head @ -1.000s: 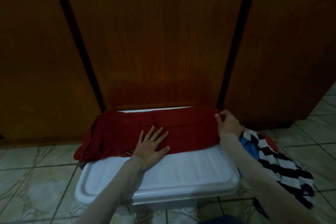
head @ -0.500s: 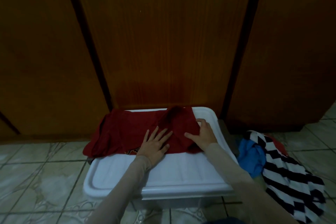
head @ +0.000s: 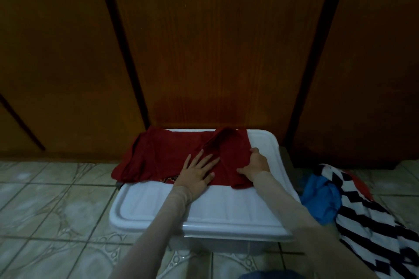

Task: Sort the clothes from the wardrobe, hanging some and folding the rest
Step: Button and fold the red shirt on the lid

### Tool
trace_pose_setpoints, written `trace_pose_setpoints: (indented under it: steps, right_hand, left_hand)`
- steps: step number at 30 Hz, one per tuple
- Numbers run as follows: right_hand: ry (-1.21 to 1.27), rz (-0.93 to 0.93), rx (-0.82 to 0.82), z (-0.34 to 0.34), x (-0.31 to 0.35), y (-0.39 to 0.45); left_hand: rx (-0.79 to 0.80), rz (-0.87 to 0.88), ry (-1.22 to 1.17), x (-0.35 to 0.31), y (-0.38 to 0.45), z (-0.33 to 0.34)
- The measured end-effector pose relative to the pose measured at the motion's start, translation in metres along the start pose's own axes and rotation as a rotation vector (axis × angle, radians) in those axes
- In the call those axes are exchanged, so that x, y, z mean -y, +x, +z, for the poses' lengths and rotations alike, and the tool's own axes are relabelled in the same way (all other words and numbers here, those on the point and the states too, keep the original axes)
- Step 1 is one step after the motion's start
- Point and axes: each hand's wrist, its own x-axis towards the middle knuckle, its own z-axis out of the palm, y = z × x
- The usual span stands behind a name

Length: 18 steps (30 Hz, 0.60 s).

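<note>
Now the shirt [head: 181, 158]'s right side, stretched out to the bin [head: 226, 208] lid's edge a second ago, lies doubled over toward the middle, so one fold looks nearly made. The left hand [head: 196, 172] presses flat, fingers spread, on the shirt's centre; the right hand [head: 255, 164], just beside it, grips the folded flap.

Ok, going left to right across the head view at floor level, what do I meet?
Red shirt → left hand pressing it flat → right hand gripping its folded edge → bare side of the white box lid → blue cloth → black-and-white striped garment.
</note>
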Motion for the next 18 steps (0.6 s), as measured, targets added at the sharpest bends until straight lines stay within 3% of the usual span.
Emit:
trace_pose_setpoints:
  steps: [5,11,18]
  right_hand:
    - [0.095,0.045,0.057,0.005,0.001,0.005]
    - [0.503,0.158,0.161,0.010,0.014,0.019]
    - [0.657,0.133,0.227,0.042,0.033,0.019]
  left_hand:
    - [0.004,-0.017,-0.010,-0.002,-0.001,-0.003]
    - [0.016,0.008,-0.046,0.000,-0.003,-0.003]
    - [-0.057,-0.029,-0.377,0.001,-0.006,-0.006]
